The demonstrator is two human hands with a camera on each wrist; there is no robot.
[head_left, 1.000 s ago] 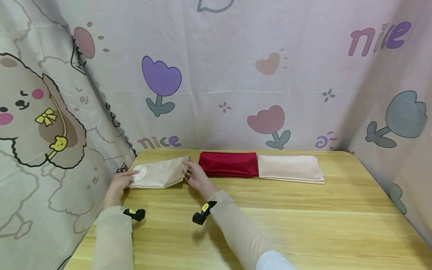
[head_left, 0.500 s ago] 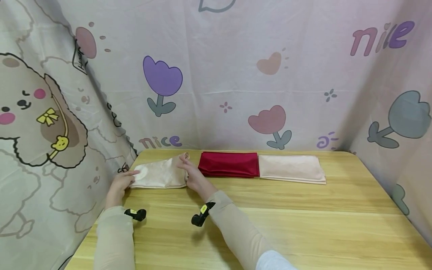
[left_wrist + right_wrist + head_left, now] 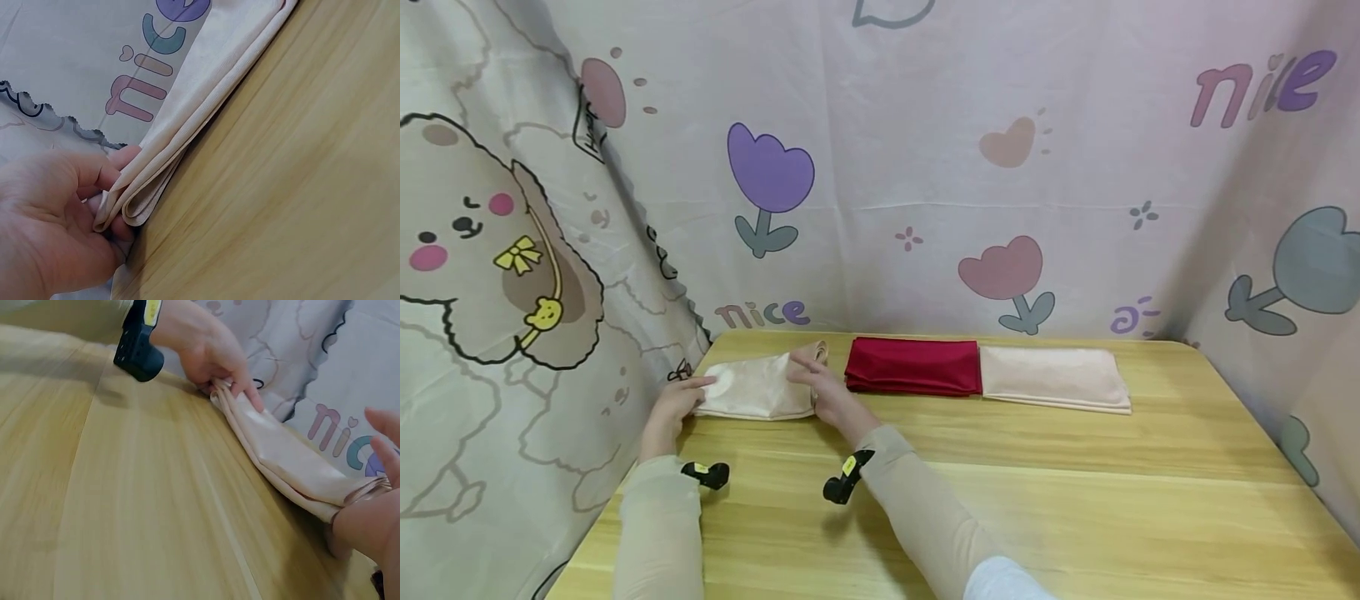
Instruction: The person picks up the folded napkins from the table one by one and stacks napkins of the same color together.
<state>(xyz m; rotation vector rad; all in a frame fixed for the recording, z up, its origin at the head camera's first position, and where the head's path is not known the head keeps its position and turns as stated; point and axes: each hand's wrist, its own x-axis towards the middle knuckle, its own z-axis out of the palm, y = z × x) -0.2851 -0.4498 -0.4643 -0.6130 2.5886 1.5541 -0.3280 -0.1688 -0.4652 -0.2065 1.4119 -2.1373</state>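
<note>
The left hand pinches the cream cloth, probably to steady it. Whether the right hand grips, I cannot tell.

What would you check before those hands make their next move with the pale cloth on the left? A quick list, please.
1. Left end held: ok; the left hand pinches the left pale cloth there.
2. Right hand at the cloth's right end: ok; the fingers in view are straight.
3. Right end lying flat: not ok; it curls up.
4. Layers even at that end: cannot tell; the right hand hides part of it.
5. Red cloth out of the way: ok; it lies folded, apart from the left pale cloth.
6. Right pale cloth folded: ok.
</note>
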